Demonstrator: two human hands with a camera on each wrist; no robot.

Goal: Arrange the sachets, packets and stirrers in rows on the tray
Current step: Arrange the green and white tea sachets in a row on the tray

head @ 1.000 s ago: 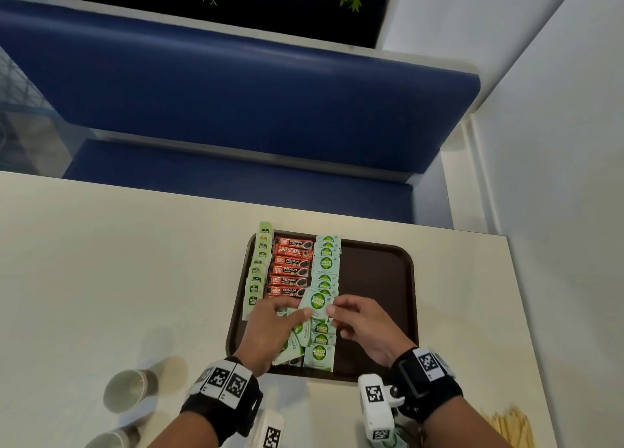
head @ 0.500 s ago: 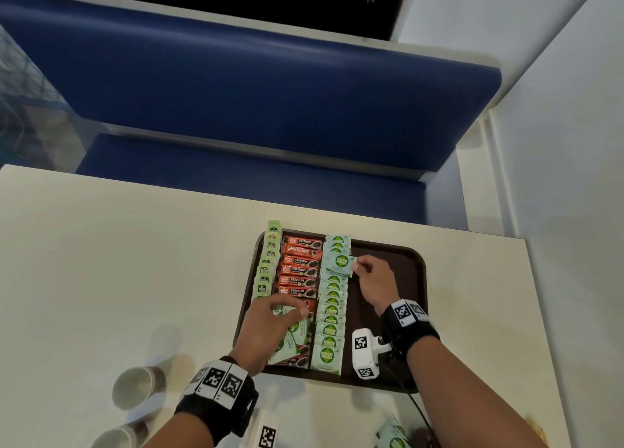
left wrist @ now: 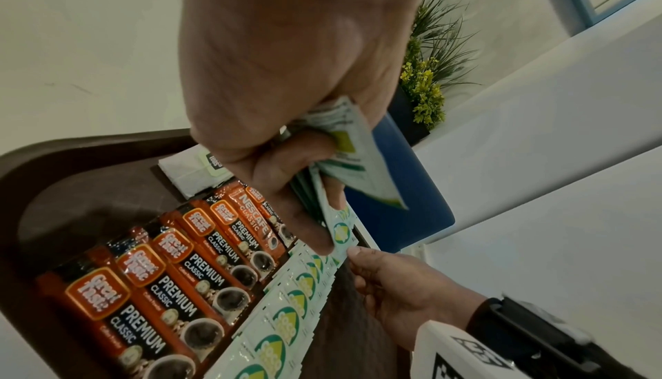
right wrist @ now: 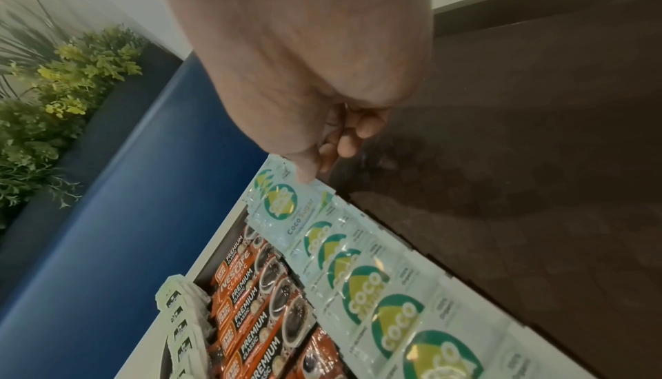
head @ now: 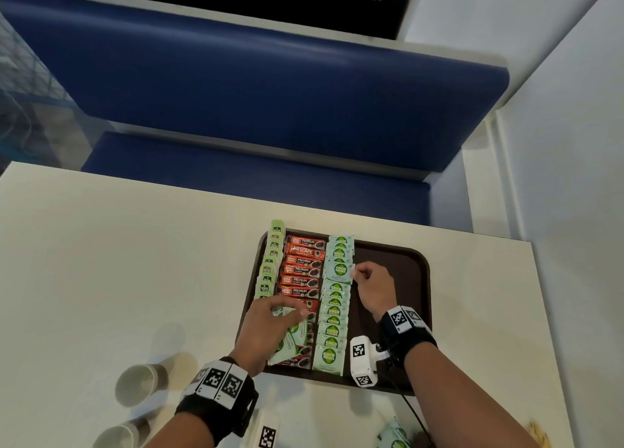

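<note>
White desk [head: 135,262] has the brown tray [head: 398,262] on it, with rows of green tea packets [head: 270,265], orange coffee sticks [head: 302,272] and Coco Sugar sachets [head: 332,326]. Left hand [head: 266,326] grips a spare sachet bunch [left wrist: 354,158]; right hand [head: 373,287] fingers [right wrist: 304,170] pinch one sachet [head: 339,270] in its row.

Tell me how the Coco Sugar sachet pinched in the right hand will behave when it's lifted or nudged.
The Coco Sugar sachet, pinched by the right hand at one edge, looks thin and flat, so probably light and slightly floppy. Its glossy film reflects light, so it may slide over the overlapped row if nudged. It cannot roll.
</note>
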